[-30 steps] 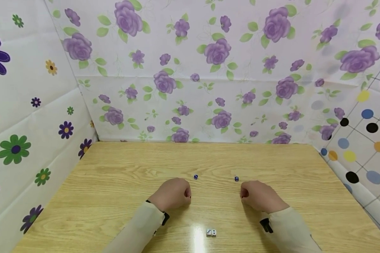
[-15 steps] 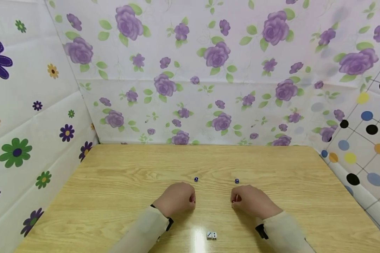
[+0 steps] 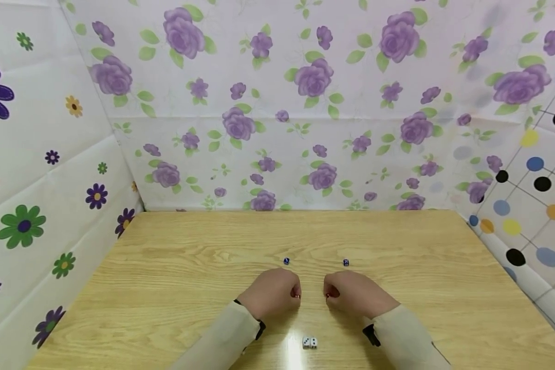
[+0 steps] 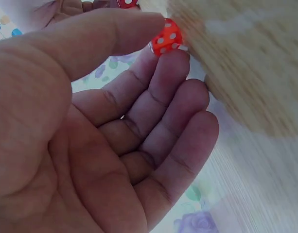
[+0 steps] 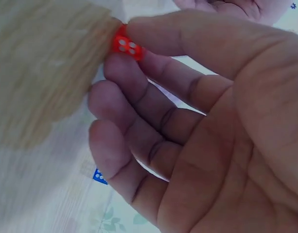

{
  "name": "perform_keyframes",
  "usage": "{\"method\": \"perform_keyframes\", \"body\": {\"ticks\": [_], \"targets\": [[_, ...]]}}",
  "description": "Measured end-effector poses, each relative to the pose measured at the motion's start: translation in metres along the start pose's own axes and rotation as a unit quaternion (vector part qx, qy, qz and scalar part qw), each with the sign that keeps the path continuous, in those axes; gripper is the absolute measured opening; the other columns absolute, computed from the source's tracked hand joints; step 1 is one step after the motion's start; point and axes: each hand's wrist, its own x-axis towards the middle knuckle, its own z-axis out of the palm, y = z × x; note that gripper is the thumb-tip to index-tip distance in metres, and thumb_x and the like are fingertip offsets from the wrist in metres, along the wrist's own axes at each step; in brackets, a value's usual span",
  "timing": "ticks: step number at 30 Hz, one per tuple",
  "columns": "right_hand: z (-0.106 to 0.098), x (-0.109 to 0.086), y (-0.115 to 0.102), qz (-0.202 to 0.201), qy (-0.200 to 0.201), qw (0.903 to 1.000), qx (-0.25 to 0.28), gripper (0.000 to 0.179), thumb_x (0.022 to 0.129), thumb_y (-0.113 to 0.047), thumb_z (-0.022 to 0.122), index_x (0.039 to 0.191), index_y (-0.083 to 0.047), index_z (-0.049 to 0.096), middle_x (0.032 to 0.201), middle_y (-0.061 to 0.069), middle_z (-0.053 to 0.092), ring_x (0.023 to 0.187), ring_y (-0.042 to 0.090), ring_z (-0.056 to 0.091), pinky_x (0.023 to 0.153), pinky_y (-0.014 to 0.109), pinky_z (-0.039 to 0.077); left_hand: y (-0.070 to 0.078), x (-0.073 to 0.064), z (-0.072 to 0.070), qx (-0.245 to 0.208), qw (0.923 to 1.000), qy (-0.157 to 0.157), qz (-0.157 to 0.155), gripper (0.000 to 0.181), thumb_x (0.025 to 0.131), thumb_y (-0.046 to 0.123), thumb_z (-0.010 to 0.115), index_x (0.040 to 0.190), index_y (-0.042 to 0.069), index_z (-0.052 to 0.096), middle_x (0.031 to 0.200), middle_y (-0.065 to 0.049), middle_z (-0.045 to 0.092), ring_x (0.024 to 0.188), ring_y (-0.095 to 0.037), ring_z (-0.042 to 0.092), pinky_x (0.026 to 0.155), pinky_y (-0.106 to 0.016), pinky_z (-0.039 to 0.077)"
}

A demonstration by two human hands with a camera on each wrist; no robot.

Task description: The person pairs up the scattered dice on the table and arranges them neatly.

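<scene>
My left hand [image 3: 274, 292] pinches a red die [image 4: 167, 38] with white dots between thumb and fingertips, low over the wooden table [image 3: 189, 277]. Facing it across a narrow gap, my right hand [image 3: 358, 293] pinches another red die [image 5: 127, 44] the same way. In the head view both red dice are mostly covered by the fingers. Beyond the left hand lies a blue die [image 3: 286, 261], and a second blue die [image 3: 346, 262] sits beyond the right hand. Two white dice [image 3: 310, 343] stand side by side nearer the person, between the forearms.
A flowered cloth wall [image 3: 277, 118] rises behind the table's far edge. Another flower-printed cloth [image 3: 74, 205] borders the left side, and a dotted cloth [image 3: 527, 205] the right. Light reflects off the tabletop near the white dice.
Both hands have moved inward toward each other, each still holding its red die, so the gap between them has narrowed. The blue and white dice have stayed in place.
</scene>
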Motion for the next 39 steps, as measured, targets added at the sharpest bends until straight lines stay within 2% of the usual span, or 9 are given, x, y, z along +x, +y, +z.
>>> {"method": "perform_keyframes", "body": {"ticks": [9,13,16,18,21,24,26,32,39], "targets": [[-0.005,0.004,-0.001,-0.012,-0.015,0.9997,0.013,0.009,0.084,-0.016,0.071,0.085,-0.022,0.065,0.078,-0.014,0.057,0.068,0.002,0.051,0.063,0.026,0.045,-0.001,0.008,0.005,-0.008,0.9999,-0.004,0.013,0.012,0.083,0.023,0.07,0.072,0.025,0.066,0.068,0.018,0.055,0.062,-0.001,0.049,0.061,-0.02,0.043],[-0.009,0.002,-0.001,-0.006,-0.017,0.9998,0.011,0.011,0.082,-0.017,0.073,0.085,-0.022,0.063,0.079,-0.013,0.059,0.07,0.002,0.053,0.065,0.028,0.047,-0.004,0.008,0.005,-0.04,0.999,-0.01,0.018,0.005,0.083,0.028,0.072,0.081,0.024,0.07,0.075,0.019,0.06,0.069,0.002,0.054,0.065,-0.02,0.046],[-0.011,0.001,0.0,-0.002,-0.007,0.9999,-0.01,0.011,0.082,-0.016,0.072,0.083,-0.022,0.062,0.077,-0.014,0.057,0.068,0.003,0.05,0.064,0.027,0.045,-0.006,0.005,0.0,-0.061,0.9979,-0.018,0.005,0.012,0.083,0.034,0.073,0.086,0.022,0.071,0.078,0.015,0.062,0.071,0.002,0.055,0.067,-0.022,0.047],[-0.012,-0.001,0.0,0.002,0.001,0.9997,-0.023,0.012,0.081,-0.015,0.072,0.081,-0.021,0.062,0.075,-0.013,0.055,0.065,0.005,0.047,0.062,0.027,0.042,-0.008,0.004,-0.004,-0.055,0.9984,-0.014,0.002,0.014,0.083,0.033,0.073,0.09,0.02,0.072,0.081,0.013,0.064,0.072,0.001,0.056,0.068,-0.023,0.048],[-0.013,-0.001,0.0,0.003,0.003,0.9996,-0.027,0.011,0.081,-0.014,0.071,0.08,-0.021,0.062,0.074,-0.012,0.054,0.063,0.006,0.045,0.06,0.027,0.041,-0.008,0.003,-0.007,-0.031,0.9994,-0.004,0.014,0.012,0.083,0.03,0.072,0.091,0.02,0.073,0.083,0.013,0.066,0.072,0.002,0.057,0.069,-0.022,0.049],[-0.012,-0.001,-0.001,0.002,-0.004,0.9998,-0.017,0.01,0.082,-0.017,0.072,0.08,-0.021,0.063,0.073,-0.012,0.055,0.061,0.006,0.045,0.059,0.027,0.041,-0.007,0.003,-0.008,-0.025,0.9994,-0.002,0.023,0.006,0.083,0.027,0.073,0.082,0.021,0.072,0.073,0.014,0.062,0.063,0.001,0.051,0.064,-0.021,0.046],[-0.011,0.0,-0.002,0.001,-0.009,0.9999,-0.014,0.011,0.082,-0.02,0.073,0.079,-0.022,0.063,0.072,-0.013,0.055,0.061,0.006,0.046,0.058,0.027,0.041,-0.006,0.004,-0.006,-0.029,0.9994,-0.004,0.019,0.009,0.082,0.028,0.073,0.076,0.023,0.07,0.068,0.016,0.058,0.059,0.0,0.048,0.061,-0.02,0.044],[-0.007,0.003,-0.001,0.0,-0.007,0.9997,-0.024,0.013,0.083,-0.023,0.073,0.077,-0.026,0.062,0.072,-0.016,0.053,0.062,0.004,0.046,0.059,0.026,0.04,-0.003,0.006,0.0,-0.018,0.9998,-0.008,0.007,0.015,0.082,0.033,0.073,0.071,0.026,0.066,0.066,0.019,0.055,0.06,0.001,0.049,0.061,-0.02,0.044],[-0.005,0.005,0.0,-0.022,0.005,0.9994,-0.026,0.014,0.082,-0.026,0.074,0.075,-0.026,0.062,0.07,-0.017,0.052,0.061,0.003,0.045,0.057,0.024,0.04,-0.001,0.009,0.003,0.008,0.9997,-0.004,0.025,0.015,0.082,0.031,0.074,0.07,0.026,0.065,0.064,0.019,0.053,0.06,0.0,0.047,0.06,-0.019,0.042]]}}
